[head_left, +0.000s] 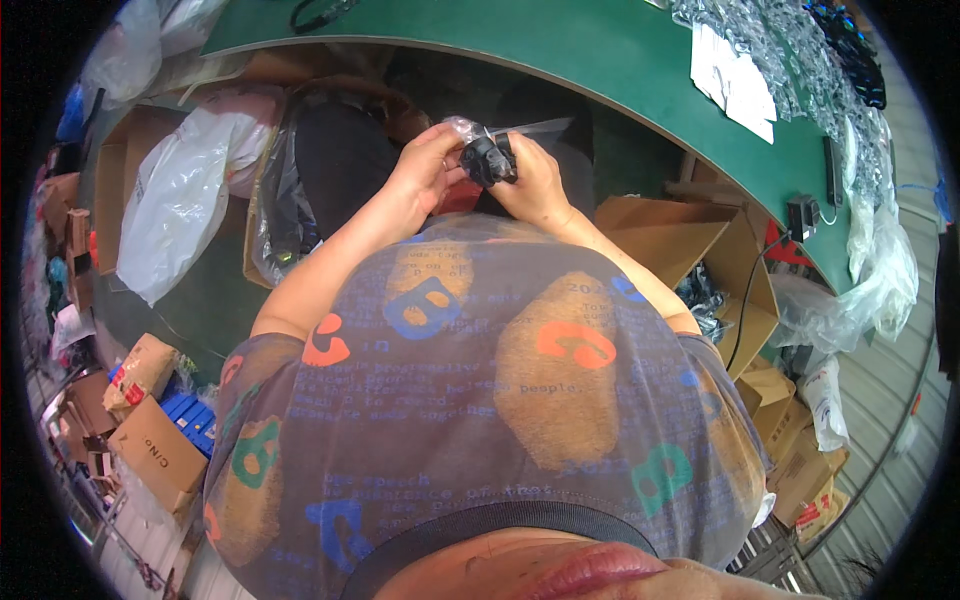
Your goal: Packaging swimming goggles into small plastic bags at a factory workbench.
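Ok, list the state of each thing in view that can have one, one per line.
Small black part: held up between both hands, partly in a clear bag.
Left hand: closed on the part.
Right hand: closed on the part.
Cardboard box: open.
White plastic bag: crumpled.

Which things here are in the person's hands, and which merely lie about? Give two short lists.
In hand:
left hand
right hand
small black part
clear plastic bag

Lying about:
green table
white cards
heap of clear bags
cardboard boxes
white sack
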The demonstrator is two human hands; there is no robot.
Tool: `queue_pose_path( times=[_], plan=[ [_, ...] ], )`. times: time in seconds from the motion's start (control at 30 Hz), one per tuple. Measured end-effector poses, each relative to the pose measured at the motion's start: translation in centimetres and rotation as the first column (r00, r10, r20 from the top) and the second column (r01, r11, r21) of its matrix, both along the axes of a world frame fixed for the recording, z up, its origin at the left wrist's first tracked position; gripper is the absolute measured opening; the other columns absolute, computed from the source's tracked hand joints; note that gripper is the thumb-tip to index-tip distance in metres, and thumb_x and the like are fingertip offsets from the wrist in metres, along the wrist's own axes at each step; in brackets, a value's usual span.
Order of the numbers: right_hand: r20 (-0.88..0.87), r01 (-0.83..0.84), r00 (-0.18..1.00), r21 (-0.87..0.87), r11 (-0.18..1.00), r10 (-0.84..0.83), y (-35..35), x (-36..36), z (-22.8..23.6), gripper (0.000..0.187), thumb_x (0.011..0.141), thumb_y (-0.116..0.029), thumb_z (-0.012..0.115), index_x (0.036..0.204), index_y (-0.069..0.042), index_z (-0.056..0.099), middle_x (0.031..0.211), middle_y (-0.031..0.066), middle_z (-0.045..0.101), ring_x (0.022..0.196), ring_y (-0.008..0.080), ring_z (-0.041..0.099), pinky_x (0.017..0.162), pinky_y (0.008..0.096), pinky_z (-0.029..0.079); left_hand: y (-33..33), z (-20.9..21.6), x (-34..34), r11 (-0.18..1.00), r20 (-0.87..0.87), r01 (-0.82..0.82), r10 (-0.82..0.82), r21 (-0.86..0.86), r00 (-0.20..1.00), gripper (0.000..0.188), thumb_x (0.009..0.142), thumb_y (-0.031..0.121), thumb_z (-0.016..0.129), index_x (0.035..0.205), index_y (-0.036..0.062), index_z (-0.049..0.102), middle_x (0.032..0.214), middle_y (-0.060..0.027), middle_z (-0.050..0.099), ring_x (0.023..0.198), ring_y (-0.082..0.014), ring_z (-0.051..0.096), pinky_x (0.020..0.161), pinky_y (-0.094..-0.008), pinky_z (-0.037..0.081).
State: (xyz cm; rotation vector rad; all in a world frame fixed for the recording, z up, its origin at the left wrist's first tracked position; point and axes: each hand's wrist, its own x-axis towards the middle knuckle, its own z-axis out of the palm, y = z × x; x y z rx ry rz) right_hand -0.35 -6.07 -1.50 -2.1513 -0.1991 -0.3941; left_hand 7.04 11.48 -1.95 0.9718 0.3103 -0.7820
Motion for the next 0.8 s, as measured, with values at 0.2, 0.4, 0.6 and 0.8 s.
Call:
queue_pose_path(
  times=[0.2, 0.4, 0.6, 0.8],
  plan=[
    [-0.445, 0.145, 0.895, 0.369, 0.918, 0.037, -1.3, 0.5, 1.2, 0.039, 0.082, -0.025, 0.081, 0.107, -0.002, 0.062, 0.095, 0.0195, 0.071, 0.092, 0.0396, 0.070, 0.081, 0.0426, 0.055, 0.3, -2.2, 1.9, 0.781, 0.744, -0.297, -0.295, 0.550, 0.600, 0.013, 0.096, 0.014, 0.070, 0.107, 0.0081, 0.074, 0.096, -0.0055, 0.074, 0.079, -0.0154, 0.071, 0.069, -0.0310, 0.057],
    [-0.420, -0.252, 0.896, -0.222, 0.942, 0.141, -1.7, -1.7, 7.6, 0.052, 0.091, -0.044, 0.070, 0.115, 0.000, 0.057, 0.092, 0.0247, 0.069, 0.090, 0.0468, 0.068, 0.074, 0.0502, 0.054, 0.7, 1.5, 2.0, 0.580, 0.694, -0.447, -0.707, 0.681, 0.140, 0.015, 0.091, 0.019, 0.071, 0.103, 0.0108, 0.074, 0.094, -0.0085, 0.070, 0.084, -0.0312, 0.071, 0.070, -0.0389, 0.057],
    [-0.432, -0.344, 0.890, -0.434, 0.833, 0.143, -2.7, -1.0, 6.9, 0.045, 0.098, -0.045, 0.062, 0.108, -0.001, 0.057, 0.092, 0.0225, 0.071, 0.084, 0.0433, 0.069, 0.072, 0.0518, 0.055, 0.3, 2.1, 1.8, 0.707, 0.617, -0.092, -0.537, 0.702, 0.575, 0.018, 0.092, 0.018, 0.074, 0.107, 0.0084, 0.072, 0.081, -0.0081, 0.072, 0.069, -0.0168, 0.068, 0.067, -0.0297, 0.054],
    [-0.512, -0.359, 0.859, -0.569, 0.740, 0.022, -3.2, 0.4, 6.7, 0.043, 0.098, -0.044, 0.063, 0.103, -0.001, 0.059, 0.091, 0.0215, 0.072, 0.084, 0.0408, 0.071, 0.073, 0.0503, 0.057, 1.2, 3.7, 1.0, 0.721, 0.667, -0.135, -0.532, 0.680, 0.521, 0.017, 0.099, 0.019, 0.068, 0.107, 0.0044, 0.072, 0.079, -0.0010, 0.069, 0.070, -0.0067, 0.063, 0.064, -0.0246, 0.051]
  ],
)
